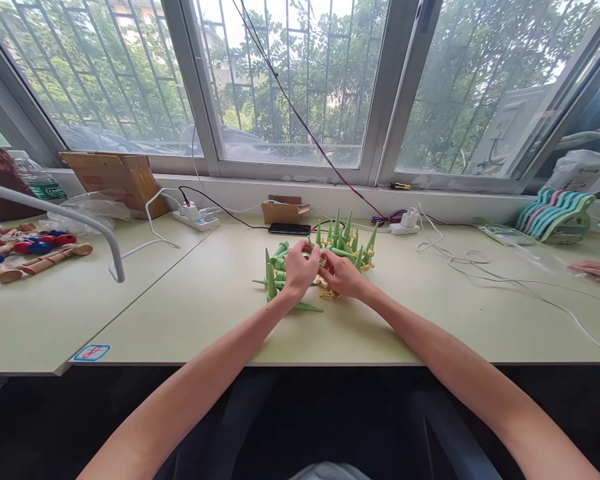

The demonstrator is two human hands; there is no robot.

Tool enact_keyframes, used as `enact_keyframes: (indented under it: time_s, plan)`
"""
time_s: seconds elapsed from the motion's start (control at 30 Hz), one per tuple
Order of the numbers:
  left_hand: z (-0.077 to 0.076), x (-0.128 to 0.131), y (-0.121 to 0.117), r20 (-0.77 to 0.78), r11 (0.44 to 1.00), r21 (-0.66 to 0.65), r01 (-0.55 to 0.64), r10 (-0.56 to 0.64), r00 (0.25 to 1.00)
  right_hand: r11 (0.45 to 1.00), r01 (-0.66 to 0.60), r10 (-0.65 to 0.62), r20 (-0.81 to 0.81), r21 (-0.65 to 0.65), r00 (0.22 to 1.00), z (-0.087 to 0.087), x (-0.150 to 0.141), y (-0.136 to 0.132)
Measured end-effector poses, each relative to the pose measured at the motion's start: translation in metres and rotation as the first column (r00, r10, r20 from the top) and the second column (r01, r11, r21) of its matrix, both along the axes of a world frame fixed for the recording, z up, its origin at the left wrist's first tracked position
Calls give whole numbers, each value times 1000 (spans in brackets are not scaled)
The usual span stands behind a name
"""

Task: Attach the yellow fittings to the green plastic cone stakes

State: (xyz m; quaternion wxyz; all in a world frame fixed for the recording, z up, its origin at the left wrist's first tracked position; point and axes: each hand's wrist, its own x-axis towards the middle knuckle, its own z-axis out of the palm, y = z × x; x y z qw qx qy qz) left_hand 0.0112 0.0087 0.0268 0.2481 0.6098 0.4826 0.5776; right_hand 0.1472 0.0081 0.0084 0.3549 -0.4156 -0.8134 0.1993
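A heap of green cone-shaped spikes with small yellow fittings lies in the middle of the pale green table. My left hand and my right hand meet over the near side of the heap, fingers curled and pinched together around one green piece between them. Some spikes stand upright behind my hands, others lie flat to the left of my left wrist. Yellow fittings show under my right hand.
A black phone and a small cardboard box lie behind the heap, a power strip and cables to the left. Wooden toys at far left. A stack of coloured hangers and another person's hand at far right.
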Motion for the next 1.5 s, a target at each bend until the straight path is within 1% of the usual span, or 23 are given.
enact_keyframes:
  time_s: [0.2, 0.47, 0.7, 0.93, 1.13, 1.3, 1.5]
  plan:
    - [1, 0, -1, 0, 999, -14, 34, -34, 999, 1000, 8, -8, -8, 3, 1000, 2, 0, -2]
    - [3, 1, -3, -15, 999, 2, 54, -54, 998, 999, 25, -25, -21, 20, 999, 4, 0, -4]
    - [5, 1, -5, -48, 998, 8, 69, -69, 996, 999, 46, -46, 4, 28, 999, 4, 0, -3]
    - [2, 1, -1, -109, 998, -3, 61, -61, 992, 997, 49, -49, 3, 52, 999, 1, 2, -1]
    - [0, 1, -1, -156, 996, -46, 81, -87, 984, 996, 82, -81, -20, 43, 996, 2, 1, -2]
    - [-3, 1, 1, -152, 992, -54, 110, -117, 981, 997, 59, -56, -65, 42, 996, 3, 2, -2]
    - [-5, 1, 3, -131, 995, -47, 94, -99, 986, 997, 64, -61, -75, 33, 995, 2, 2, -1]
